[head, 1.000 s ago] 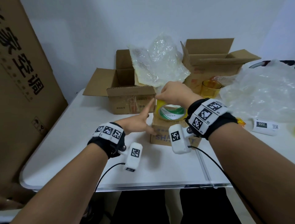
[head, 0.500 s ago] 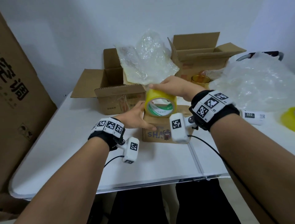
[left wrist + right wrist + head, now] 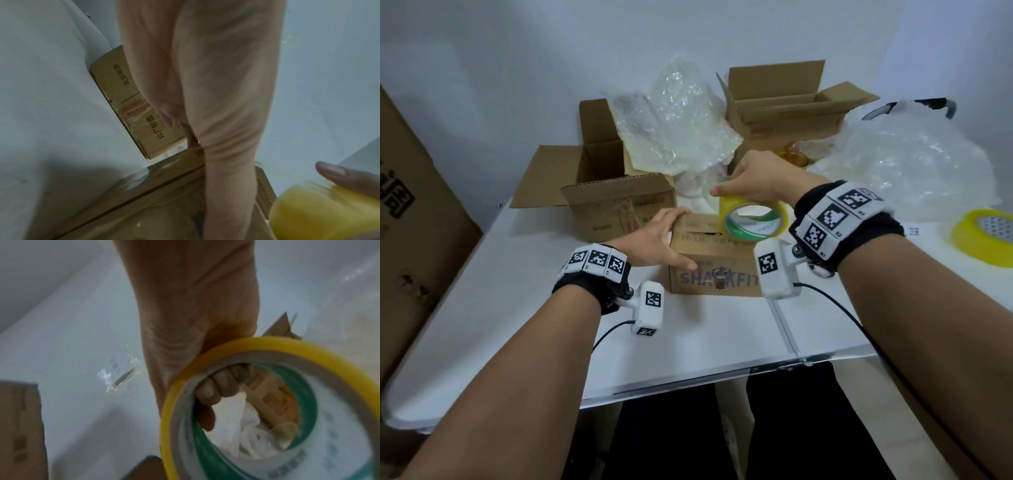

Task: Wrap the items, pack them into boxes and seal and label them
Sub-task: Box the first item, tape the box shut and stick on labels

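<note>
A small closed cardboard box (image 3: 714, 263) printed SHARKFIT stands in the middle of the white table (image 3: 688, 342). My left hand (image 3: 657, 241) lies flat against its left top edge, fingers straight, thumb on the front face; the left wrist view shows the same hand (image 3: 205, 81) stretched along the box (image 3: 164, 203). My right hand (image 3: 753, 178) grips a yellow tape roll (image 3: 753, 221) over the box's back right top, thumb on its outside. In the right wrist view the fingers (image 3: 211, 395) curl through the core of the roll (image 3: 267, 341).
Two open cardboard boxes (image 3: 619, 202) (image 3: 784, 102) stand behind, with bubble wrap (image 3: 678, 120) between them and more wrap (image 3: 914, 164) at the right. A second yellow tape roll (image 3: 986, 236) lies far right. A large carton (image 3: 414, 212) stands left of the table.
My right hand has carried the tape roll from the left part of the box top over to its right. My left hand has settled lower against the box's left edge.
</note>
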Motion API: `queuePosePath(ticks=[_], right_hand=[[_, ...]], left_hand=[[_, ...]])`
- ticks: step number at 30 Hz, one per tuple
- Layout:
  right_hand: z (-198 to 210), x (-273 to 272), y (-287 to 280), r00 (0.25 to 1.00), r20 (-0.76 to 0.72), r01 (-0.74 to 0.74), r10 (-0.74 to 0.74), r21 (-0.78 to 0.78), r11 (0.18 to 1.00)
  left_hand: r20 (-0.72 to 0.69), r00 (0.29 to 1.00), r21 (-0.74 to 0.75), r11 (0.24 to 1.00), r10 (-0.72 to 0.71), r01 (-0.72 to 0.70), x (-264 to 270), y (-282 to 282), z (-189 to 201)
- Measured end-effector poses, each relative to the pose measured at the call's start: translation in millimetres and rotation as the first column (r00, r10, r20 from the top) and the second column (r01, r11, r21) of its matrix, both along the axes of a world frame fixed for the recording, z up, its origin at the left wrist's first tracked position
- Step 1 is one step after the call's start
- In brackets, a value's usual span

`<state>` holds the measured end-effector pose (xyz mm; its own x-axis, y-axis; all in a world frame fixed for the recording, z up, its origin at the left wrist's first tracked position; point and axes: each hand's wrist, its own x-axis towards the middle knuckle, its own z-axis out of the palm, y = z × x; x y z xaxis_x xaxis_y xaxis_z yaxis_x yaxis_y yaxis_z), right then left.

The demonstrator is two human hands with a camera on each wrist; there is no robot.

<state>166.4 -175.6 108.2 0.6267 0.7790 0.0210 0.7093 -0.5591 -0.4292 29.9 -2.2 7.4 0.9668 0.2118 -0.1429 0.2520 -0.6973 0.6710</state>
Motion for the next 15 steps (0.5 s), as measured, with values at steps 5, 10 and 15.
queuePosePath(ticks=[5,10,15], right_hand=[[-3.7,1.7,3.0,1.000,0.023,0.011,-0.011,-0.009,1.000],[-3.7,0.8,0.0,0.999,0.031,0.016,-0.016,-0.003,1.000],[-4.1,2.0,1.1,0.999,0.040,0.004,-0.004,-0.001,1.000]], left_hand=[[-0.089,0.995,0.083,0.996,-0.035,0.043,3.1,2.5,8.2],[-0.281,0.956,0.264,0.950,-0.088,0.165,17.1,0.5,27.6],[-0.305,0.949,0.466,0.856,-0.080,0.222,33.3,-19.5,39.3]])
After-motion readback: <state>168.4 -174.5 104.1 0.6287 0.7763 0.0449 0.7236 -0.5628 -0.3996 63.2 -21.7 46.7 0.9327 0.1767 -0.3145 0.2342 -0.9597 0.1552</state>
